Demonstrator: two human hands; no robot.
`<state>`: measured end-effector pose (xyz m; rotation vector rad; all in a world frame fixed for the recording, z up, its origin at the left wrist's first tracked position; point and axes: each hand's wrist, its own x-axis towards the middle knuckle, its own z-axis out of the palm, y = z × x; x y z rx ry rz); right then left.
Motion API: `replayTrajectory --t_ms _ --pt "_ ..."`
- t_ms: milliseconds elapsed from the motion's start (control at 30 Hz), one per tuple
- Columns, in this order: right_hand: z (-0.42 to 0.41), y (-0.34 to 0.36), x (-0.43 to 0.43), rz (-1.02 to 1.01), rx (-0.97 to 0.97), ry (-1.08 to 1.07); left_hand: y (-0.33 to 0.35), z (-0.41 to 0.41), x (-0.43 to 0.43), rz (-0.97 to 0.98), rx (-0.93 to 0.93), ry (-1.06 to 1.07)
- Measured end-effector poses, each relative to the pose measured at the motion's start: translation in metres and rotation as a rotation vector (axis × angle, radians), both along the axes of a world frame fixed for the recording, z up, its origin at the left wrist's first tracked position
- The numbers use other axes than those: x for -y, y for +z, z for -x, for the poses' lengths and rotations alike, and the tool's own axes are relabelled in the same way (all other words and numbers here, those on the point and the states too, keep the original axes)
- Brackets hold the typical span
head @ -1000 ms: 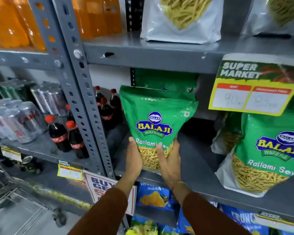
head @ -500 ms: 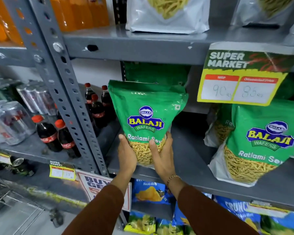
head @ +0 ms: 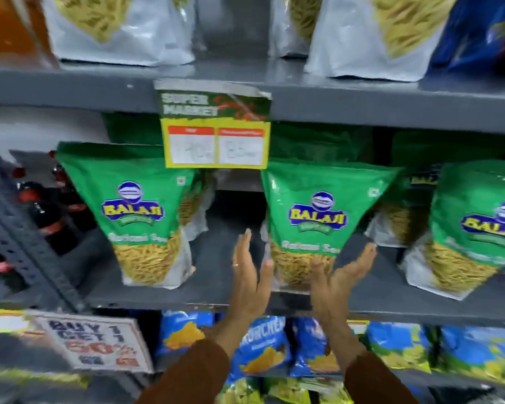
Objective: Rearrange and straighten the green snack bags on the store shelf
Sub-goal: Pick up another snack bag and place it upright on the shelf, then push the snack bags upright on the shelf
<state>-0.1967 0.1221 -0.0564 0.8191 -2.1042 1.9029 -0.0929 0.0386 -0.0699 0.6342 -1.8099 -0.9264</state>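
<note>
Three green Balaji snack bags stand along the front of the grey middle shelf (head: pixel 210 290). The left bag (head: pixel 134 211) stands upright and alone. The middle bag (head: pixel 318 220) leans a little, and both my hands are at its base. My left hand (head: pixel 250 275) is to its left with fingers spread, apart from the bag. My right hand (head: pixel 341 275) is at its lower right, palm up with fingers apart, close to or touching it. The right bag (head: pixel 475 228) tilts leftward. More green bags sit behind them in shadow.
A yellow and green price tag (head: pixel 216 132) hangs from the shelf above. White bags of yellow sticks (head: pixel 123 27) fill the top shelf. Dark cola bottles (head: pixel 50 217) stand at left behind a slanted perforated post (head: pixel 27 243). Blue snack bags (head: pixel 260 348) and an offer sign (head: pixel 96 345) lie below.
Both hands let go of the left green bag, which now stands on the shelf. They moved right to the middle bag, and the view swung right.
</note>
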Motion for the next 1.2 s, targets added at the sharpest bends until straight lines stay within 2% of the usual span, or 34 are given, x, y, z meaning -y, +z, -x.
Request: replayTrajectory --t_ms 67,200,467,667,767,867,967,1033,1100,1133,1200 --pt "0.019 0.004 0.0 0.042 0.228 0.174 -0.001 0.026 -0.004 -0.179 -0.006 0.013" --pt "0.031 0.005 0.003 -0.112 0.296 0.407 0.002 0.046 -0.013 -0.373 -0.037 0.029" --pt "0.04 0.001 0.009 -0.106 0.321 0.462 0.002 0.051 -0.012 -0.334 -0.018 0.119" --pt "0.047 0.002 0.001 -0.179 0.297 0.518 -0.002 0.047 -0.013 -0.358 0.015 0.072" --pt "0.051 -0.001 -0.008 -0.176 0.227 0.554 0.0 0.05 -0.023 -0.168 0.016 0.216" --pt "0.06 -0.01 -0.033 -0.247 -0.073 0.417 -0.003 0.055 -0.038 0.146 0.088 0.46" --pt "0.09 -0.015 -0.066 -0.227 -0.375 0.265 -0.007 0.075 -0.062 0.536 0.149 0.338" --pt "0.119 -0.014 -0.091 -0.174 -0.513 0.162 -0.008 0.096 -0.079 0.717 0.172 0.198" --pt "0.151 -0.013 -0.119 -0.153 -0.575 0.037 -0.008 0.127 -0.096 0.755 0.153 0.064" --pt "0.166 -0.012 -0.133 -0.156 -0.578 -0.037 -0.008 0.145 -0.105 0.715 0.128 -0.005" --pt "0.195 -0.012 -0.156 -0.139 -0.505 -0.17 -0.006 0.182 -0.125 0.485 0.108 -0.121"
